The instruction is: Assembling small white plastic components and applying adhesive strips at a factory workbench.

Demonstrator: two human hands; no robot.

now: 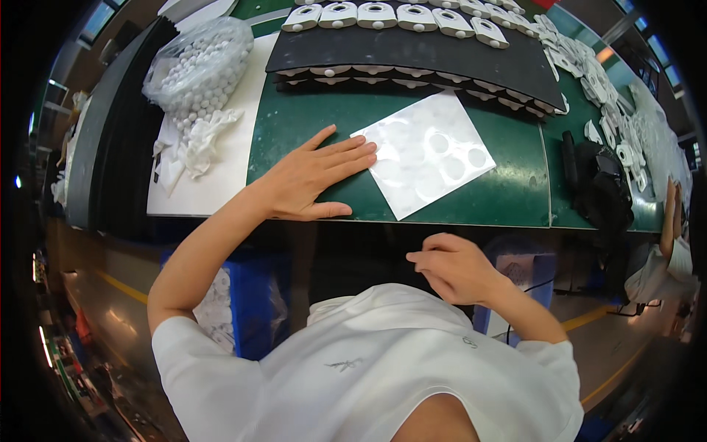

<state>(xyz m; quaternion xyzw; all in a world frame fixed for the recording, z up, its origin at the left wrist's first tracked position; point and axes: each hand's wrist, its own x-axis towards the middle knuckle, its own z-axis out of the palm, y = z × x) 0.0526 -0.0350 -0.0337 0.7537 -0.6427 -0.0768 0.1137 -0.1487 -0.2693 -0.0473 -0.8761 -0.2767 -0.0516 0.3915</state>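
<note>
A glossy white sheet (412, 140) marked with several round shapes, like a sheet of stickers, lies slanted on the green tabletop (294, 110). My left hand (309, 173) rests flat on the table with its fingers stretched out, the fingertips touching the sheet's left edge; it holds nothing. Over my lap, just off the table's front edge, my right hand (460, 269) is closed with its fingers curled and thumb and fingertips near each other. Whatever it may hold is hidden or too small to see.
Black boards (412, 51) bearing rows of white plastic housings (377, 15) are stacked at the back. Left are a clear bag of white balls (199, 70), crumpled white tissue (202, 144) and black sheets (121, 132). A black object (600, 180) and another person's arm (669, 217) are right; a blue bin (254, 302) stands below.
</note>
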